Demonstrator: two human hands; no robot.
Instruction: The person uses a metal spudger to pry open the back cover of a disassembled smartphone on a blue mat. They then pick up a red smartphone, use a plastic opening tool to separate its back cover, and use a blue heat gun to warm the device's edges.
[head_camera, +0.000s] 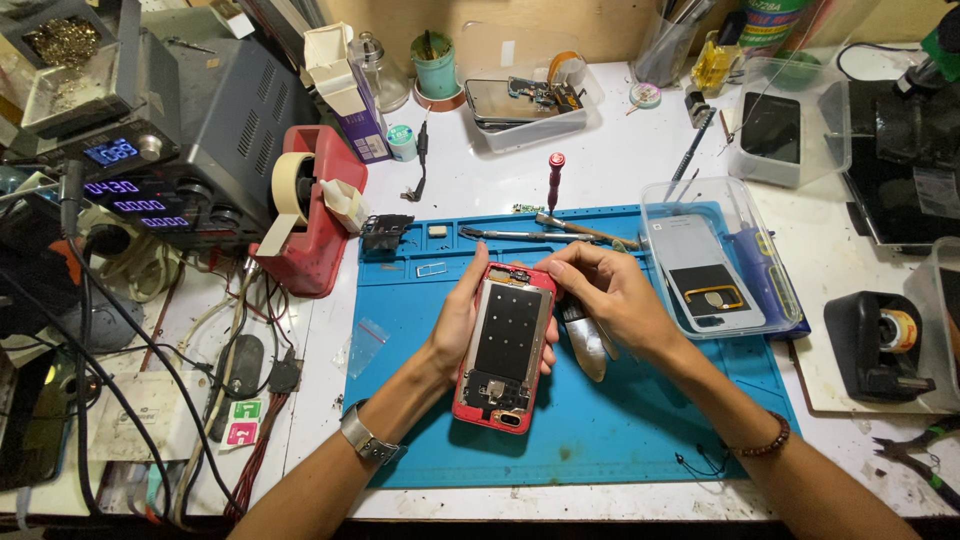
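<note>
Phone in a red frame sits over the middle of the blue mat, back cover off, its dark inner plate facing up at us. Our left hand is wrapped around its left edge, fingers curled underneath, thumb along the side. Our right hand is pinched shut at the phone's top right corner; we cannot tell whether it grips a small tool or only the frame's edge, since the fingertips hide the spot. A shiny metal blade lies on the mat just beside the phone, under the right palm.

Above the hands rest tweezers, a red-capped screwdriver and a clear tray holding another phone part. A red tape dispenser stands off the mat to the left.

Our worry is the top corner: too much prying force there could, we judge, crack the frame or tear a thin cable inside. The phone is held partly in the air, so a loose left grip might let it slip onto the blade, and any tiny freed screws could roll off among the clutter
</note>
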